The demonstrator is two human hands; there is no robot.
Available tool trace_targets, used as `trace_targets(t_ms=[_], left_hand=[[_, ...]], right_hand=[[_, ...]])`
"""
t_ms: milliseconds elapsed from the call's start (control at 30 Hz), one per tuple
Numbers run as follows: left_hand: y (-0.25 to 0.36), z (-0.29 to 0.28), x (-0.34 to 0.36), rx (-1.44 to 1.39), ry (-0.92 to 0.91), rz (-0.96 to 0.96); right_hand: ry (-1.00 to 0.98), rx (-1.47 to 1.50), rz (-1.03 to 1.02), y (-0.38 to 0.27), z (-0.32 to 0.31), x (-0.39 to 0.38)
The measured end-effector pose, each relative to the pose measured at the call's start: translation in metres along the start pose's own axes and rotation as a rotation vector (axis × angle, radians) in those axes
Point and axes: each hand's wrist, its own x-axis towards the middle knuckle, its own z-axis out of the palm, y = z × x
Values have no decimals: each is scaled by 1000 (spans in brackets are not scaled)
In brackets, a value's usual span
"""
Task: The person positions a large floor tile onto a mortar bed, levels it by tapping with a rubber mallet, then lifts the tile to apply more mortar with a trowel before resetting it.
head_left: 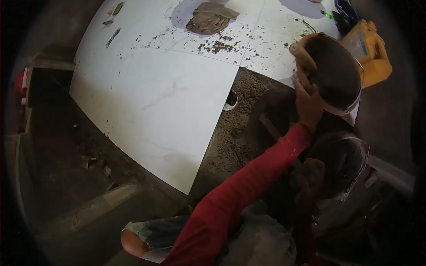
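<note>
My left hand, at the end of a red sleeve, reaches up to a dark-mouthed bucket and is closed at its near left rim. A tan, rounded piece lies along that rim, just above my fingers; its kind is unclear. In shadow below, my right hand is closed around a stick-like handle that slants up to the left; its far end is lost in the dark. Close to the right hand stands a second bucket with a pale rim, its inside dark.
A large white marbled tile borders a strip of rough mortar with a white-rimmed pipe hole. On the tiles beyond lie a brown cloth bundle and dark crumbs. A yellow jerrycan stands behind the upper bucket.
</note>
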Motion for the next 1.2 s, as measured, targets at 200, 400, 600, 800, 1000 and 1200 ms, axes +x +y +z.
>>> trace_targets(t_ms=[200, 400, 600, 800, 1000, 1200], left_hand=[[-25, 24, 72, 37, 82, 123], [40, -73, 74, 494, -311, 473], [109, -305, -14, 970, 272, 164], [110, -459, -86, 1715, 580, 241], [98, -457, -79, 1721, 522, 140], [106, -485, -89, 1719, 477, 142]], right_hand=[[-63, 54, -59, -7, 26, 0], [66, -170, -155, -3, 9, 21], [-8, 117, -102, -56, 43, 43], [-280, 250, -114, -41, 54, 68], [-280, 454, -384, -64, 107, 72], [-749, 374, 104, 18, 158, 97]])
